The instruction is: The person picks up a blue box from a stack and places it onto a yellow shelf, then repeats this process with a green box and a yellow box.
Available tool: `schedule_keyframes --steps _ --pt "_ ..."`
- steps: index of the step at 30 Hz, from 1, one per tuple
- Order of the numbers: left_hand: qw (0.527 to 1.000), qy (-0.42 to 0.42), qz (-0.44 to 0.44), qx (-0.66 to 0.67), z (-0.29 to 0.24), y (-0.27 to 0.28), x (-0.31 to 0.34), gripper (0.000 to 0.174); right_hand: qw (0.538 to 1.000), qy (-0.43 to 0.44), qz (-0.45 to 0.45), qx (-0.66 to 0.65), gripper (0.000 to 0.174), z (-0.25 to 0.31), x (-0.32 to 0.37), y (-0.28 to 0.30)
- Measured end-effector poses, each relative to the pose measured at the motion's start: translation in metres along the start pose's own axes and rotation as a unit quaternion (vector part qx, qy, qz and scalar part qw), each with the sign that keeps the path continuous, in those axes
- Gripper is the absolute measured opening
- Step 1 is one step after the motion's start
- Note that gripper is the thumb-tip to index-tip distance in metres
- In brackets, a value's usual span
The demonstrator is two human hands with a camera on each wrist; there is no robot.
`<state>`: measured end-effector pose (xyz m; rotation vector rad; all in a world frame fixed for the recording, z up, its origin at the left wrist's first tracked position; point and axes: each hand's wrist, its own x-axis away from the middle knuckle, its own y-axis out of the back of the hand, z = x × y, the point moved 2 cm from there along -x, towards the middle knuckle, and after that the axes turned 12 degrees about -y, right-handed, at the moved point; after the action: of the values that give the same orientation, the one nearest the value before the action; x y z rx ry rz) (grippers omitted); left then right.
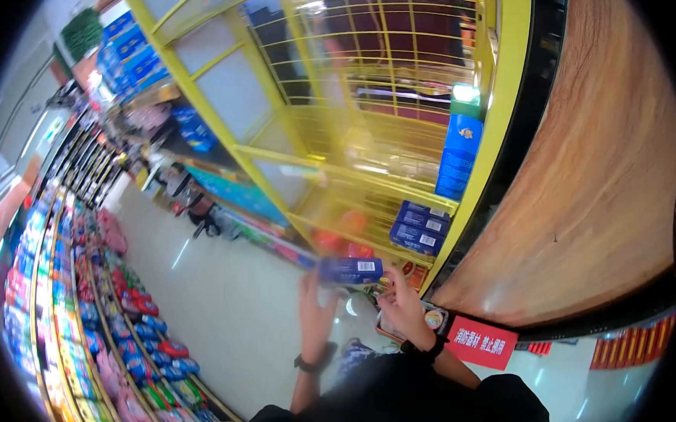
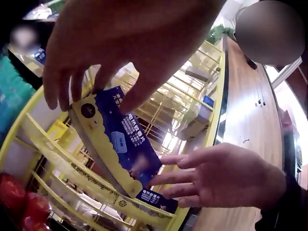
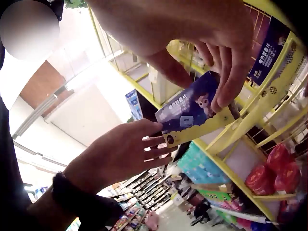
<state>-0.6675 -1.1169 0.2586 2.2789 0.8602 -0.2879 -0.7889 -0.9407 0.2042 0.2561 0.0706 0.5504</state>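
Observation:
A blue and yellow box of electric mosquito mats [image 1: 356, 270] is held between both hands in front of a yellow wire rack [image 1: 270, 196]. My left hand [image 1: 317, 309] grips its left end, with thumb and fingers on opposite sides of the box in the right wrist view. At the other end, my right hand [image 1: 404, 302] pinches the box with its fingertips. The printed blue face of the box [image 3: 190, 108] shows in both wrist views. Similar blue boxes [image 1: 419, 229] lie stacked on the rack's lower tier, just beyond the right hand.
A tall blue carton [image 1: 460, 156] stands higher on the rack. Red round containers [image 3: 279, 173] sit low on it. A wood-grained surface [image 1: 593, 163] borders the right, above a red sign [image 1: 481, 341]. Stocked shelves [image 1: 81, 297] run along the left beyond the aisle floor [image 1: 196, 295].

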Motion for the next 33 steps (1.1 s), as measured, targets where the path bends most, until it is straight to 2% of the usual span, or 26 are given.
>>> schedule_keyframes --steps 1,4,5,8,9,12,13,16,17,19,21,22,24,25,27,28,30,31,33 --pt "0.999 -0.034 0.005 0.007 0.001 -0.004 -0.017 0.066 0.998 -0.061 -0.012 0.031 0.071 -0.001 -0.010 -0.002" --pt "0.998 -0.029 0.030 0.041 0.018 -0.018 -0.061 0.066 0.998 -0.028 -0.058 0.009 0.075 0.010 -0.038 -0.010" --pt "0.997 -0.018 0.042 0.060 0.014 -0.020 -0.078 0.067 0.997 -0.004 -0.076 -0.001 0.070 0.024 -0.046 -0.010" --pt "0.985 -0.155 0.058 0.044 0.067 -0.045 -0.123 0.068 0.984 0.008 -0.159 0.080 0.066 0.023 -0.081 -0.019" --pt "0.986 -0.143 0.075 0.043 0.083 -0.053 -0.134 0.068 0.960 0.106 -0.228 0.124 0.064 0.025 -0.096 -0.021" --pt "0.966 -0.148 0.109 0.180 0.113 -0.078 -0.172 0.070 0.954 0.051 -0.253 0.152 0.061 0.028 -0.127 -0.027" --pt "0.963 -0.094 0.163 0.194 0.116 -0.081 -0.182 0.073 0.949 0.036 -0.267 0.164 0.059 0.023 -0.136 -0.031" --pt "0.948 -0.108 0.193 0.230 0.143 -0.107 -0.206 0.059 0.931 -0.016 -0.301 0.206 0.050 0.017 -0.161 -0.039" --pt "0.947 -0.165 0.145 0.234 0.186 -0.139 -0.213 0.048 0.924 -0.038 -0.308 0.222 0.045 0.018 -0.167 -0.041" --pt "0.946 -0.070 0.234 0.211 0.183 -0.140 -0.232 0.056 0.910 -0.054 -0.321 0.257 0.036 0.015 -0.179 -0.045" --pt "0.936 -0.040 0.314 0.157 0.188 -0.146 -0.248 0.055 0.893 -0.041 -0.331 0.301 0.027 -0.003 -0.195 -0.047" --pt "0.928 -0.057 0.348 0.119 0.188 -0.150 -0.255 0.049 0.884 -0.056 -0.341 0.315 0.023 -0.003 -0.199 -0.047" --pt "0.920 -0.070 0.358 0.146 0.190 -0.153 -0.261 0.037 0.865 -0.082 -0.356 0.343 0.018 -0.003 -0.208 -0.048" --pt "0.917 -0.064 0.333 0.210 0.188 -0.146 -0.261 0.030 0.863 -0.083 -0.359 0.344 0.018 0.000 -0.211 -0.048" --pt "0.913 -0.099 0.300 0.259 0.188 -0.143 -0.261 0.021 0.861 -0.084 -0.363 0.346 0.017 0.005 -0.210 -0.052" --pt "0.914 -0.141 0.290 0.246 0.191 -0.148 -0.262 0.019 0.861 -0.087 -0.374 0.334 0.017 0.003 -0.211 -0.055" --pt "0.909 -0.050 0.280 0.306 0.203 -0.159 -0.262 0.018 0.858 -0.091 -0.398 0.313 0.017 0.000 -0.214 -0.056" --pt "0.883 0.087 0.276 0.369 0.189 -0.152 -0.260 0.019 0.857 -0.100 -0.372 0.343 0.020 0.002 -0.214 -0.057" --pt "0.833 0.218 0.266 0.434 0.162 -0.136 -0.253 0.021 0.853 -0.121 -0.315 0.399 0.034 0.009 -0.206 -0.062"
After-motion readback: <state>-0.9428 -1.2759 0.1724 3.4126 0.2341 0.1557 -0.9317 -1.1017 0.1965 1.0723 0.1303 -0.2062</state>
